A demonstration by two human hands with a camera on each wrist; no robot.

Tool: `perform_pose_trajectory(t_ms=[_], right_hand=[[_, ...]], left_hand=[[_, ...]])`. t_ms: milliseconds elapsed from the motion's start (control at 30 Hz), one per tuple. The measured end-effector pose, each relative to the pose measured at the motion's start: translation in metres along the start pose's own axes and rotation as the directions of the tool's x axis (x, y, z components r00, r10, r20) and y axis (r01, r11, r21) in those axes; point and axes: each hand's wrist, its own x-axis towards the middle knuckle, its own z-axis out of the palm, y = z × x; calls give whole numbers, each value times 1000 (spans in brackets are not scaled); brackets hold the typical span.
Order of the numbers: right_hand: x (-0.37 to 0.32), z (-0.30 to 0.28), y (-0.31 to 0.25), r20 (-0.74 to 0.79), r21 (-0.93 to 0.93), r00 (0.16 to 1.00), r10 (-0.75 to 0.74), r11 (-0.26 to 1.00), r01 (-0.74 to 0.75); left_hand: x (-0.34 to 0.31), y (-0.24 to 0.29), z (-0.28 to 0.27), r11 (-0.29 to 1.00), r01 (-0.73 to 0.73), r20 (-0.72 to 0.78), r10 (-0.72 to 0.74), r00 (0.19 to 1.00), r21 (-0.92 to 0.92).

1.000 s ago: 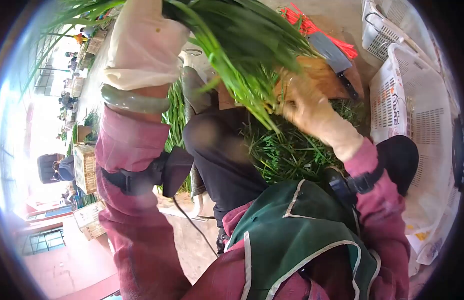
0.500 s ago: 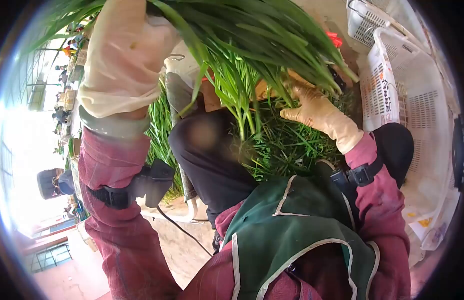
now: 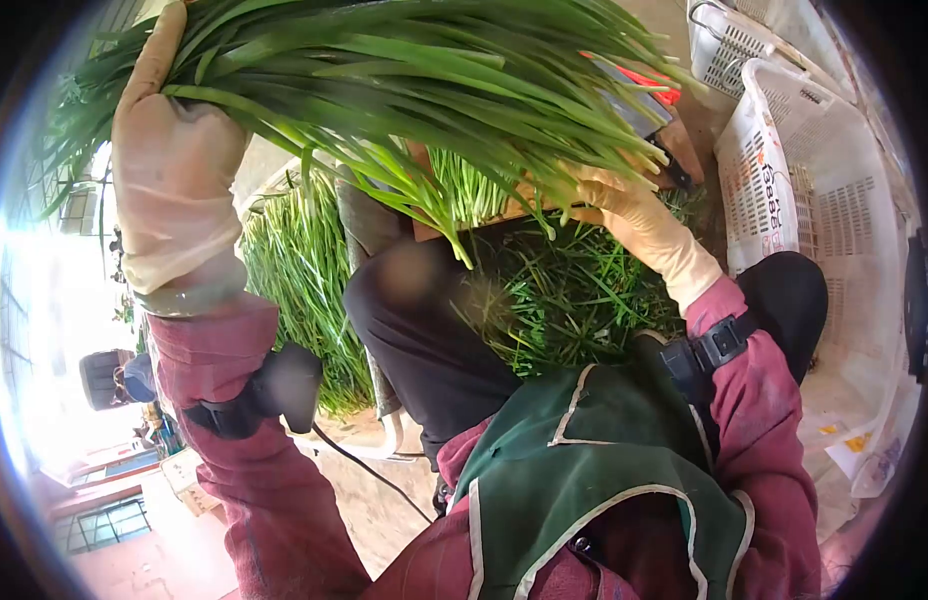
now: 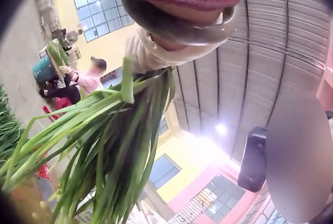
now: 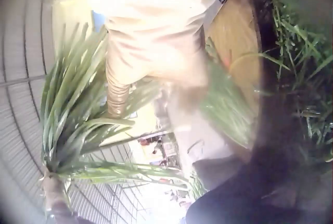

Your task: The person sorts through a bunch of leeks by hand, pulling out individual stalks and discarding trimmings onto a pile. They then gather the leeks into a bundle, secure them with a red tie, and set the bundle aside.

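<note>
Long green leaves [image 3: 424,80] form a thick bunch across the top of the head view, pale stem ends to the right. My gloved left hand [image 3: 179,160] grips the leafy end, thumb in front; in the left wrist view leaves [image 4: 125,140] hang from that hand [image 4: 151,52]. Beside the stem ends is my gloved right hand [image 3: 639,220], its fingers extended and partly hidden by stems. The right wrist view shows this hand [image 5: 156,52] with the thumb stretched out and the other fingers blurred. Some shorter stalks dangle below the bunch.
Loose green trimmings [image 3: 574,300] lie between the knees. A knife blade [image 3: 634,110] and red strips [image 3: 659,88] are by a wooden board [image 3: 689,150]. White crates [image 3: 854,220] stand at the right; more upright greens [image 3: 304,280] are at the left.
My left hand has moved left with the bunch, which now stretches more level across the view. My right hand has shifted slightly at the stem ends, and more of the knife shows again.
</note>
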Motion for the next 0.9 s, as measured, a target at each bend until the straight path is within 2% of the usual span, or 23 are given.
perform_pose_trajectory(t_ms=[33,67,133,200,267,300,367,400,433,500,533,600,700,800,833,900], right_hand=[[1,15,-6,65,72,996,-62,996,57],[-5,18,-8,130,43,991,-16,999,11],[-11,15,-8,241,8,969,54,998,-57],[-12,6,-10,335,-10,937,96,995,-98],[-12,-11,7,243,108,970,9,994,-36],[-14,-17,7,211,155,977,10,987,-44],[-19,-24,0,161,251,987,21,966,-62],[-23,-26,-5,147,298,989,32,952,-75],[-28,-26,-9,138,351,990,39,932,-85],[-35,-25,-12,127,450,991,51,887,-103],[-36,-23,-12,128,494,990,60,862,-116],[-34,-17,-12,143,566,988,64,813,-135],[-29,-8,-12,160,671,985,66,724,-157],[-25,-3,-10,207,776,977,51,600,-196],[-19,-1,-6,327,774,945,-22,580,-254],[-10,3,-1,543,738,823,-170,565,-370]], left_hand=[[2,2,0,974,53,-32,-62,998,-218],[3,3,1,898,101,-45,-133,990,-428],[4,6,1,804,200,184,-115,976,-560],[5,11,-5,693,315,388,-55,920,-649],[9,14,-11,570,441,564,50,824,-693],[13,5,-19,550,453,560,33,828,-702],[17,4,-19,828,266,338,-99,936,-494],[18,4,-20,923,187,200,-125,972,-335],[13,8,-11,979,64,162,-33,986,-196],[-3,16,15,981,-166,129,152,980,104],[0,15,17,995,-81,90,86,992,-61],[13,14,12,922,65,36,-55,998,-381],[12,9,6,996,-89,148,86,985,13],[19,4,1,939,53,104,-18,994,-340],[22,2,-1,929,62,96,-29,995,-364],[14,4,5,944,32,85,-4,996,-328]])
